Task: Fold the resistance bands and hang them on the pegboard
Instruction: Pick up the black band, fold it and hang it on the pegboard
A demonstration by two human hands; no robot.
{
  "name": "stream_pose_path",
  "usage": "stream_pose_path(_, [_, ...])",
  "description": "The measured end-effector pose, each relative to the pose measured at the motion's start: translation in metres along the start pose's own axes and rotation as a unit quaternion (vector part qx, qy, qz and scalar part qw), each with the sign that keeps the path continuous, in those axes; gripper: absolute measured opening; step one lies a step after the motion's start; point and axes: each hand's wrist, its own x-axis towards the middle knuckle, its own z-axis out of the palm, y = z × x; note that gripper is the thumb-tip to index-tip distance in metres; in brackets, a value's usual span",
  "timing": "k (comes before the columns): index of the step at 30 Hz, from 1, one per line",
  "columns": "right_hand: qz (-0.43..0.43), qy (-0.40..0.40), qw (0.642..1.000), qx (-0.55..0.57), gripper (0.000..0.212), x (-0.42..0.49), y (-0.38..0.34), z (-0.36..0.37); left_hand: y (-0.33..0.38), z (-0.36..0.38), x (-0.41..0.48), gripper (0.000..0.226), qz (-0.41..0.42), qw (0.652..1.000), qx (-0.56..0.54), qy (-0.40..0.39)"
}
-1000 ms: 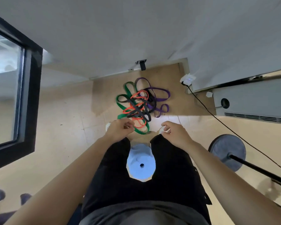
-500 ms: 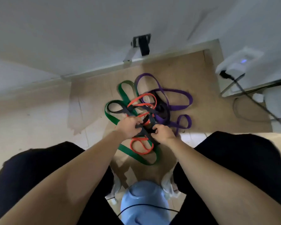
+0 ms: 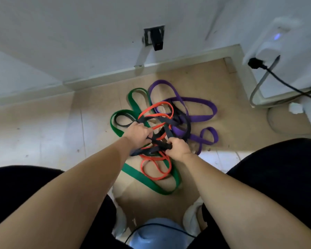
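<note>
Gripping the black band (image 3: 164,121): left hand (image 3: 138,134), right hand (image 3: 178,147).

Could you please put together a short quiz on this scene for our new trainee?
1. True or false: the right hand grips the purple band.
2. Which band reaches closest to the person's feet? A: green. B: purple. C: black.
3. Fill in the missing word: the tangled pile on the floor holds bands of ___ different colours.

Key
1. False. Its fingers curl round the black band.
2. A. A loop of the green band lies nearest the feet.
3. Four.
</note>
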Motion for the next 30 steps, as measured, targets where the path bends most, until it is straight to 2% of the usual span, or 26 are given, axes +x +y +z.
stream_pose_path(3, [-0.02, 0.032, 0.999, 0.014, 0.016, -0.014, -0.008, -0.026, -0.002, -0.02, -0.016, 0.026, -0.021, 0.999, -0.026, 0.007])
stream_pose_path(8, [-0.083, 0.125, 0.987, 0.055, 0.016, -0.034, -0.034, -0.09, -0.003, -0.08, -0.042, 0.024, -0.057, 0.986, -0.149, 0.053])
stream_pose_path(13, [-0.178, 0.189, 0.964, 0.051, 0.018, -0.063, -0.066, -0.163, -0.004, -0.158, -0.079, 0.028, -0.072, 0.971, -0.171, 0.154])
stream_pose_path(20, [-0.299, 0.217, 0.927, 0.055, 0.015, -0.126, -0.114, -0.252, -0.002, -0.266, -0.137, 0.022, -0.038, 0.94, -0.218, 0.259])
stream_pose_path(25, [-0.354, 0.248, 0.894, 0.114, 0.021, -0.17, -0.15, -0.31, -0.004, -0.318, -0.164, 0.02, -0.01, 0.871, -0.312, 0.379])
stream_pose_path(30, [-0.424, 0.308, 0.827, 0.204, 0.016, -0.206, -0.18, -0.353, 0.004, -0.376, -0.167, 0.011, 0.044, 0.742, -0.466, 0.481])
